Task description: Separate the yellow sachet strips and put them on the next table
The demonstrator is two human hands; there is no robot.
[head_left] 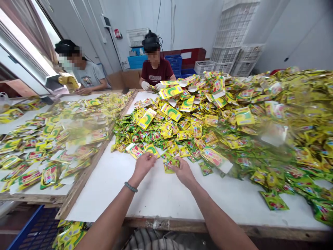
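My left hand [144, 165], with a beaded bracelet on its wrist, is closed on the lower edge of a yellow printed packet [151, 150]. Beside it, my right hand [183, 170] pinches a small green sachet [169, 164] between thumb and fingers. Both hands are just above the white tabletop [166, 198], at the near edge of a big heap of green and yellow sachets [192, 128]. Another yellow packet [135, 150] with a red fruit print lies left of my left hand. To the right, a larger open packet [216, 159] rests on the heap.
A wooden divider [90, 173] separates the left table section, strewn with yellow packets [49, 175]. A blue crate [33, 225] stands below at left. Two people sit across, one in a maroon shirt [157, 72], one in grey [90, 74]. White crates [226, 38] are stacked behind.
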